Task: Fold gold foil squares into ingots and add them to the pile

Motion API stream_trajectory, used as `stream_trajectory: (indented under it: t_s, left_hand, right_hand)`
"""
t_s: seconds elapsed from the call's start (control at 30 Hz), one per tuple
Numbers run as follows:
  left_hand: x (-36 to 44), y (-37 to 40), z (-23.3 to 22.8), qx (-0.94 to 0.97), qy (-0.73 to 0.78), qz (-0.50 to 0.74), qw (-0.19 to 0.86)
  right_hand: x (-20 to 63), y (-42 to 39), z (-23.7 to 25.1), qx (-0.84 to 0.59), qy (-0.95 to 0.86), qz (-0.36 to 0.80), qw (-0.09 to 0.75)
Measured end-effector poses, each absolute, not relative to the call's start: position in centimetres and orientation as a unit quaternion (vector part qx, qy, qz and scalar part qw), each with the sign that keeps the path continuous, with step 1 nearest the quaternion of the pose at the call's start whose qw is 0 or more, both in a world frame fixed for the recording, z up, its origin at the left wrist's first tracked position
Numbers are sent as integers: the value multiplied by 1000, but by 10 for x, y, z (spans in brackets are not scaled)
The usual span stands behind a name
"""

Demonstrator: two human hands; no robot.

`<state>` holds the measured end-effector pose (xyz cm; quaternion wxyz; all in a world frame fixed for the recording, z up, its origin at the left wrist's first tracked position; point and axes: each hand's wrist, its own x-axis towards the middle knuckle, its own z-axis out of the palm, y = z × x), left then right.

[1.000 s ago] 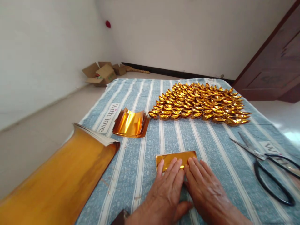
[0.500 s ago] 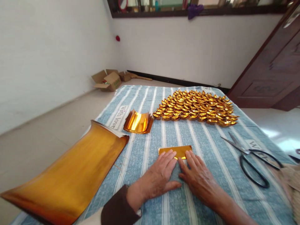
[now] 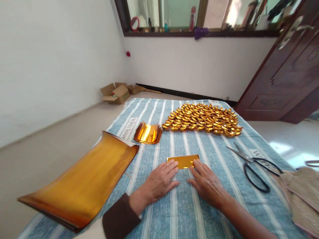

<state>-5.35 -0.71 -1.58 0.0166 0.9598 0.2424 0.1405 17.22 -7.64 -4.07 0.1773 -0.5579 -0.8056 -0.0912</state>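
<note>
Two hands lay flat and open at lower centre, the left hand (image 3: pixel 159 181) and right hand (image 3: pixel 205 182) apart, fingertips pressing the near edge of a gold sheet (image 3: pixel 183 161). It was a small shiny rectangle, folded flat on the striped cloth (image 3: pixel 219 205). "With love" was printed on the cloth beside curled foil (image 3: pixel 148 133); a second label by the scissors (image 3: pixel 254 164) was partly covered and unreadable. A big foil stack (image 3: pixel 82 189) sat at lower left, folded ingots (image 3: pixel 203 119) above centre. A woven thing (image 3: pixel 299 196) was cut off at the right edge.
</note>
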Motion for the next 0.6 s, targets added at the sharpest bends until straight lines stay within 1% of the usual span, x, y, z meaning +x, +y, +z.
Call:
stream_trajectory:
  t_s: [0.3,0.47,0.6]
  left_hand:
    - [-63,-8,-21,949,274,153,-21]
    - [-68,-10,-15,944,301,130,-24]
    - [-68,-11,-13,942,315,118,-13]
  right_hand:
    - [187,-73,-44,-543,-806,-48,228]
    - [189,-73,-47,-538,-807,-60,238]
    - [193,-74,-52,-543,-796,-93,252]
